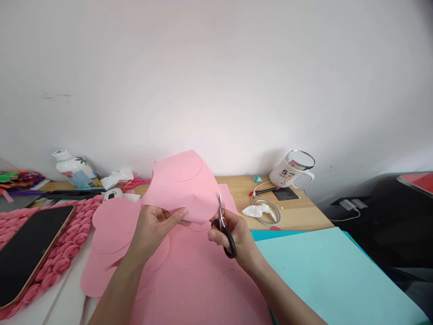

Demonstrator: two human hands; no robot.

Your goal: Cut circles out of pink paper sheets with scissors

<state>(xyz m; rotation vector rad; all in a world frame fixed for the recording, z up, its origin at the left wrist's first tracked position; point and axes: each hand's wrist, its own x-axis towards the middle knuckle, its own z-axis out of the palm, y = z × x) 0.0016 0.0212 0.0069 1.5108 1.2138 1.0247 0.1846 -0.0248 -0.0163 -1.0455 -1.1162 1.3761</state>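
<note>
My left hand (160,224) pinches the lower edge of a pink paper sheet (182,183), thumb on top, holding it up off the desk. A curved line shows on the sheet's upper part. In my right hand (236,234) is a pair of black-handled scissors (221,221), fingers in the loops. Their blades point up at the sheet's right edge, and how far they are apart is hard to make out. Beneath both hands lies more pink paper (199,284). Several rounded pink paper cutouts (113,225) overlap to the left of my left hand.
Light blue paper (324,266) covers the right side. Behind it stand a white mug (287,170), a cable coil (275,216) and a crumpled tissue (259,210). At left are a phone (32,248) on a pink braided mat (69,250), a white bottle (76,169) and pink scissors (135,183).
</note>
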